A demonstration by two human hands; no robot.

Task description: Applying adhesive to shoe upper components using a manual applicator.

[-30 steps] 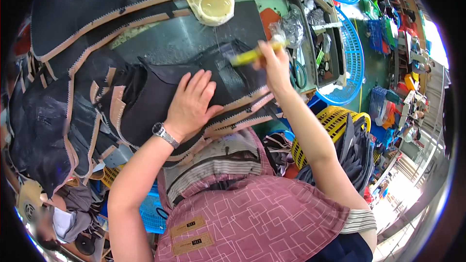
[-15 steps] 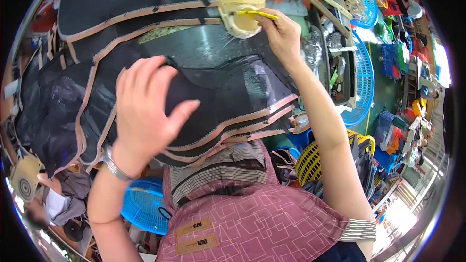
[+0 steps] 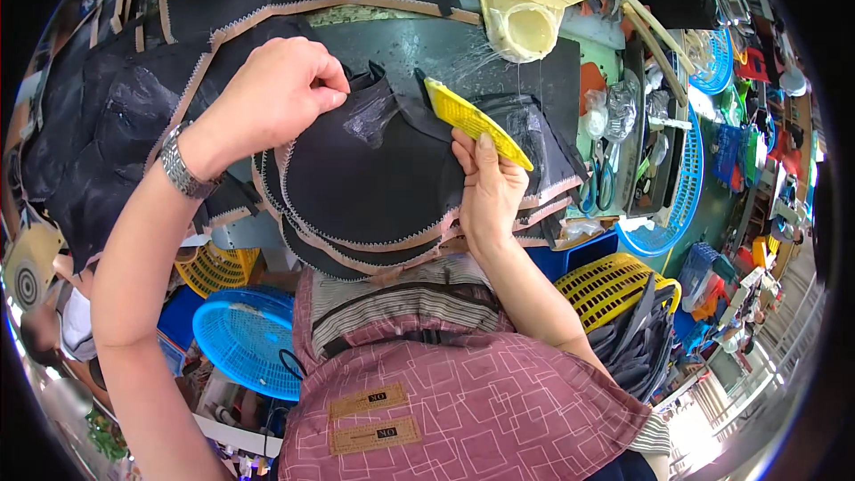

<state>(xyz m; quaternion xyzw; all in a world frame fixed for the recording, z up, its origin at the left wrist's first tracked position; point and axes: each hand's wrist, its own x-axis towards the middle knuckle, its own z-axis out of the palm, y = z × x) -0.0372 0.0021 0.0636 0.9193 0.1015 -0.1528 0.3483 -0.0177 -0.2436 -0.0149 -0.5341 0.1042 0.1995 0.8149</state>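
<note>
Adhesive application to layered panels, as judged from the wet sheen. The right hand [image 3: 492, 187] holds a yellow spreader [image 3: 474, 123] slantwise, its dark tip toward the upper left. The left hand [image 3: 283, 96] is narrow, fingers curled beside the panel's upper edge; whether it pinches fabric cannot be told. The black panel [image 3: 374, 191], edged with zigzag stitching, lies uppermost in the stack before the apron [image 3: 499, 383]; a glossy patch [image 3: 367, 120] marks its upper end. Beyond stands a cream glue pot [image 3: 527, 31]. Further coating calls for a steadied panel and a flat-laid spreader tip.
</note>
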